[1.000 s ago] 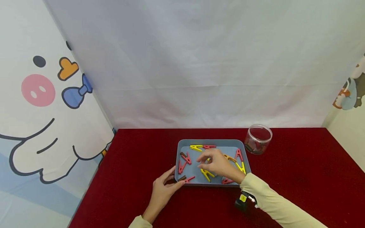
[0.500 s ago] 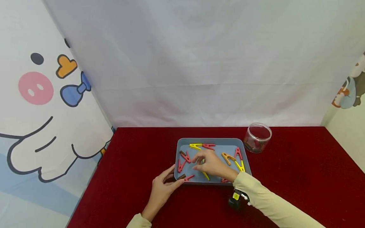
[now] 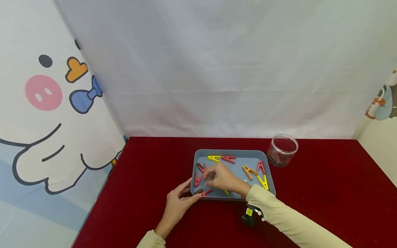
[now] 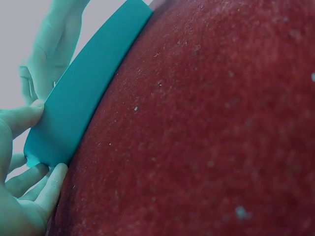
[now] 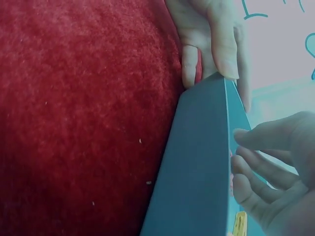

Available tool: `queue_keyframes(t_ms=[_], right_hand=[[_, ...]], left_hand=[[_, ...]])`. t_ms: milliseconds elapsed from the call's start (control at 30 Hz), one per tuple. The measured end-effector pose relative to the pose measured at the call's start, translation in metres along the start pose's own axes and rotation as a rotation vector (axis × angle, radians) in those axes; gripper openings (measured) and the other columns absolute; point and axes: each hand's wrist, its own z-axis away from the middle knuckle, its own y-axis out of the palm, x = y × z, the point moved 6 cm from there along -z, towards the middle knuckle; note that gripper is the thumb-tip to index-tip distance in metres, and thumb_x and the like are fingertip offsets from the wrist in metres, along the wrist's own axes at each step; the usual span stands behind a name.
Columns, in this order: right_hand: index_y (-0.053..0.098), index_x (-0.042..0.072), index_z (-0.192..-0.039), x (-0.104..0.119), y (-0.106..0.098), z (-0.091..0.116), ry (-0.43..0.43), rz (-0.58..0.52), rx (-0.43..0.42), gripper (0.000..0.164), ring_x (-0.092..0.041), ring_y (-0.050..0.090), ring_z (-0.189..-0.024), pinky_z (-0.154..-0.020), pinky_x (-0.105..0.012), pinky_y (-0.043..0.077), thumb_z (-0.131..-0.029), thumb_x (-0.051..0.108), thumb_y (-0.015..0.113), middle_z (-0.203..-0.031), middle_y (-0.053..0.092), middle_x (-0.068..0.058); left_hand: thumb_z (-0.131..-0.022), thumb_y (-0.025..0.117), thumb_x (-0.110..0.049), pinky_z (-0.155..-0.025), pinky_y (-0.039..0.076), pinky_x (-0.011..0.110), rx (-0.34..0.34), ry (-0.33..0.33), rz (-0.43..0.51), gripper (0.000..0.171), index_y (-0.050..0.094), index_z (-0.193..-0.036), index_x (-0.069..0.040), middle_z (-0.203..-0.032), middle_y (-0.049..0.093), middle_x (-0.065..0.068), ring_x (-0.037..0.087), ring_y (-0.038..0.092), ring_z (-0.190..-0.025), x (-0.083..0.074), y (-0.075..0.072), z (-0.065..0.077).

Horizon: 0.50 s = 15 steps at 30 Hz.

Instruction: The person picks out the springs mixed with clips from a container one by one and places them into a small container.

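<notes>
My left hand grips the near left corner of a blue-grey tray, its thumb on the rim and fingers against the outer wall. In the left wrist view the tray's side wall lies between thumb and fingers. My right hand hovers over the tray's left part, fingers loosely bent and thumb apart, with nothing visible between them. Just beside its fingertips lie red clothespins. A brown ribbed piece and another red clothespin are in the near left corner. My right hand hides part of the tray's middle.
Towards the tray's right side lie an orange clothespin, a yellow one and a red one. A yellow clothespin touches the back wall area. Behind the tray's right corner stands a clear jar with dark pieces inside.
My right hand has moved left across the tray, uncovering the orange clothespin and coming over the red ones at the left. My left hand has stayed on the tray's corner.
</notes>
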Motion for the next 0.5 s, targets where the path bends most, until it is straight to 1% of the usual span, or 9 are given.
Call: queue_keyframes(t_ms=[133,233,433,467,500], right_hand=[[0.073,0.003,-0.088,0.000,0.007,-0.003,0.000,-0.003,0.017,0.013,-0.016,0.064,-0.073,-0.062,-0.026,0.051,-0.077,-0.002,0.073,-0.087,0.070,-0.007],[0.073,0.003,-0.088,0.000,0.011,-0.006,-0.001,0.001,0.032,0.014,-0.015,0.064,-0.073,-0.062,-0.025,0.051,-0.076,-0.004,0.072,-0.088,0.070,-0.008],[0.073,0.003,-0.086,0.003,0.020,-0.009,0.000,0.006,0.055,0.012,-0.011,0.064,-0.067,-0.058,-0.022,0.050,-0.076,-0.004,0.073,-0.086,0.070,-0.008],[0.073,0.002,-0.086,0.004,0.021,-0.009,-0.006,0.004,0.054,0.011,-0.010,0.064,-0.066,-0.057,-0.022,0.050,-0.076,-0.004,0.073,-0.085,0.070,-0.008],[0.073,0.002,-0.085,0.004,0.022,-0.009,-0.013,0.006,0.051,0.011,-0.010,0.063,-0.065,-0.057,-0.022,0.050,-0.076,-0.004,0.073,-0.084,0.070,-0.008]], left_hand=[[-0.077,0.080,-0.024,-0.075,0.054,0.027,0.007,0.008,0.005,0.065,0.054,-0.135,-0.014,-0.126,0.058,0.012,0.026,0.061,-0.104,-0.001,0.001,-0.001],[-0.077,0.080,-0.023,-0.074,0.054,0.027,-0.003,0.012,0.004,0.064,0.055,-0.134,-0.014,-0.125,0.058,0.011,0.027,0.061,-0.104,0.000,0.000,-0.001],[-0.077,0.080,-0.022,-0.074,0.054,0.026,-0.001,0.031,0.005,0.064,0.054,-0.135,-0.011,-0.126,0.057,0.013,0.028,0.061,-0.104,-0.001,-0.001,0.000],[-0.077,0.080,-0.022,-0.074,0.054,0.026,0.000,0.030,0.004,0.064,0.054,-0.135,-0.012,-0.127,0.057,0.013,0.027,0.061,-0.104,-0.002,-0.001,0.000],[-0.078,0.080,-0.020,-0.074,0.054,0.026,0.007,0.024,0.004,0.064,0.053,-0.135,-0.010,-0.127,0.057,0.014,0.029,0.061,-0.105,-0.008,-0.001,0.001]])
